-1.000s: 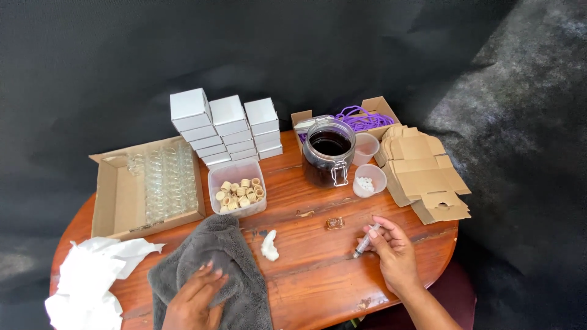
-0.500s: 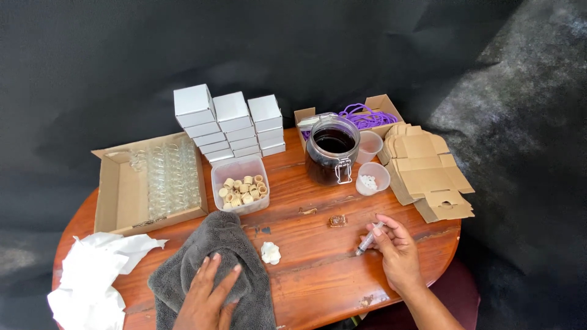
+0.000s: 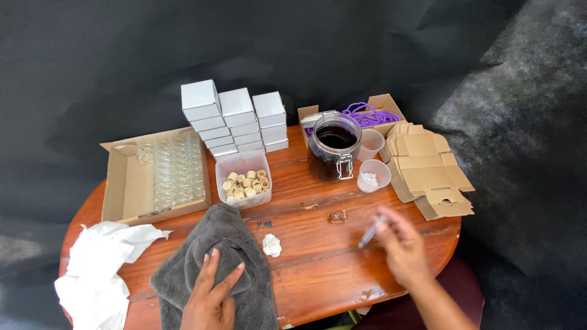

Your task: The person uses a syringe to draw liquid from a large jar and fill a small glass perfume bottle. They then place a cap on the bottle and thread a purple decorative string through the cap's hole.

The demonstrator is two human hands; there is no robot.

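Left fingers (image 3: 221,274) now spread flat on grey cloth (image 3: 202,256), having slid up from its near edge. Right hand (image 3: 400,247) pinches syringe (image 3: 372,232), blurred, tip toward brown chip (image 3: 338,216) just beyond.

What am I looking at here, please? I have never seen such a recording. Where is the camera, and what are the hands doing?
There is no machine here: a person works with two bare hands. The camera sits on the person's head and looks down at a wooden table. The left hand rests flat on a grey towel. The right hand holds a small clear tube, blurred, so I cannot tell more about it. On the table lie a dark jar, a clear tub of corks, a cardboard box of small glass bottles, stacked white boxes, flat cardboard pieces, two plastic cups, white paper and a box with purple cord.
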